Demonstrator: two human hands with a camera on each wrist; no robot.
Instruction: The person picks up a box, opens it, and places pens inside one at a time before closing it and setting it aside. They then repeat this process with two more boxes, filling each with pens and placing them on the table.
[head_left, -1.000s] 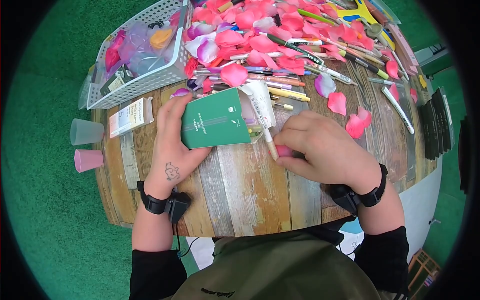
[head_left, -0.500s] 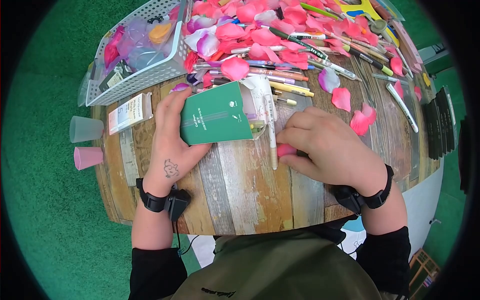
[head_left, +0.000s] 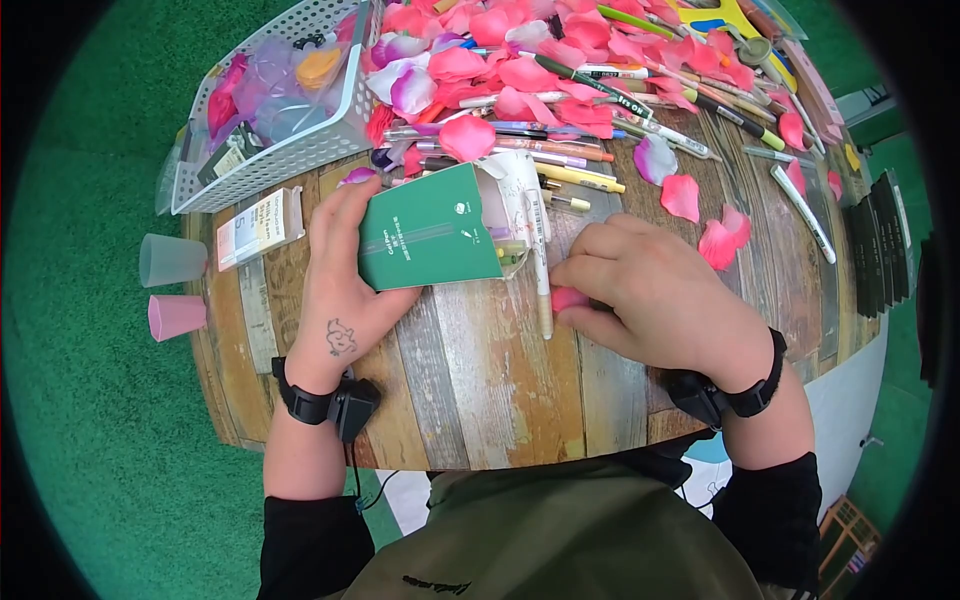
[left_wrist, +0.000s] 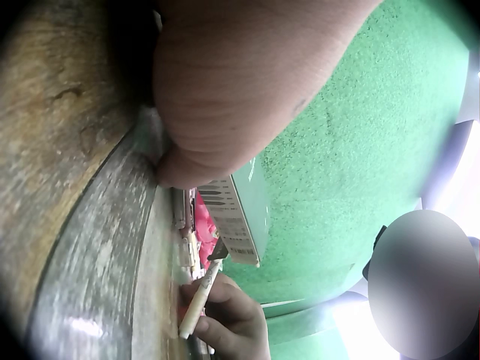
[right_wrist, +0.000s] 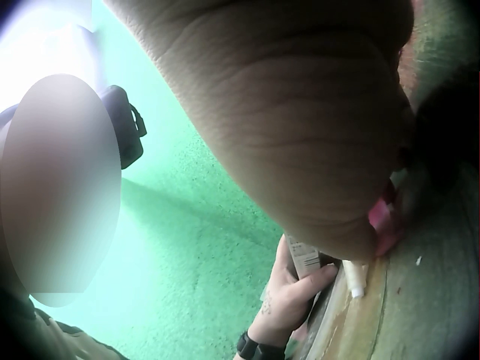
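Observation:
My left hand [head_left: 340, 285] grips the green gel pen box [head_left: 430, 228] by its closed end, fingers along the far side and thumb low on the near side. Its open end, flap out, faces right, and pens [head_left: 512, 247] show inside. Across that opening lies a white pen [head_left: 540, 270] with a beige end toward me. Just right of it, my right hand [head_left: 640, 290] pinches a pink petal [head_left: 568, 299] between thumb and curled fingers. Most of the petal is hidden by the fingers; a pink part [right_wrist: 386, 225] shows in the right wrist view, low over the wooden table [head_left: 480, 400].
Pink petals [head_left: 530, 75] and many pens are heaped at the back. At back left stands a white basket [head_left: 290, 160] with bags in it. A small white box [head_left: 260, 228], a clear cup [head_left: 172, 258] and a pink cup [head_left: 175, 316] are at left. Black cards [head_left: 885, 250] stand at right.
The white pen has swung from a slant to nearly straight toward me. The box has turned slightly and lifted a little in view. My right hand keeps its pinch, shifted slightly right.

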